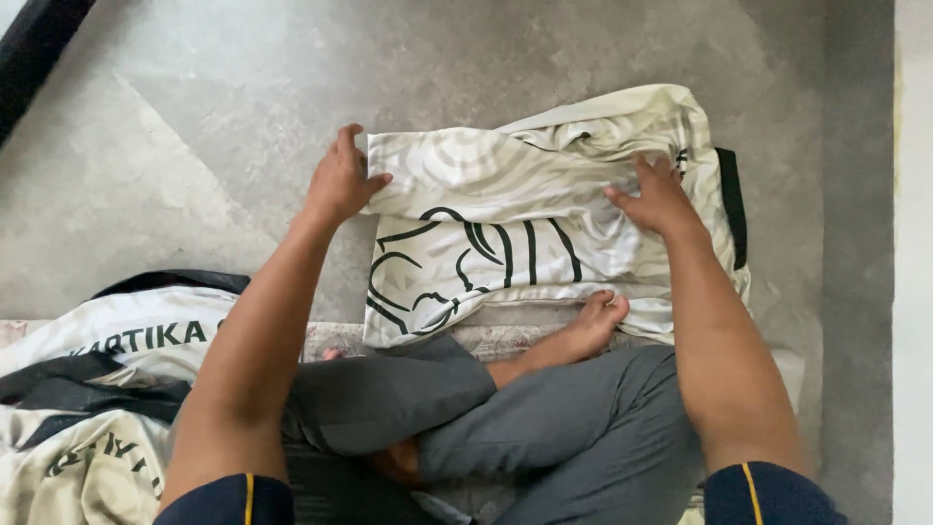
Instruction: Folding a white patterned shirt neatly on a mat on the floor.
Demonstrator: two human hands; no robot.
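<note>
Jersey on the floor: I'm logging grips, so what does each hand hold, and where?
The left hand pinches the folded cream jersey at its upper left corner. The right hand only presses flat on its upper right part.

Grey concrete floor in soft daylight

The floor point(194, 126) is bare, mottled grey concrete with paler scuffed patches and a faint diagonal line across its left part. A dark strip point(34, 44) cuts the top left corner. Along the right edge runs a darker grey band point(860, 243), and beyond it a pale, whitish wall point(914, 292). A patterned mat point(505, 338) lies low on the floor. The light is even, with soft shadows.
</note>
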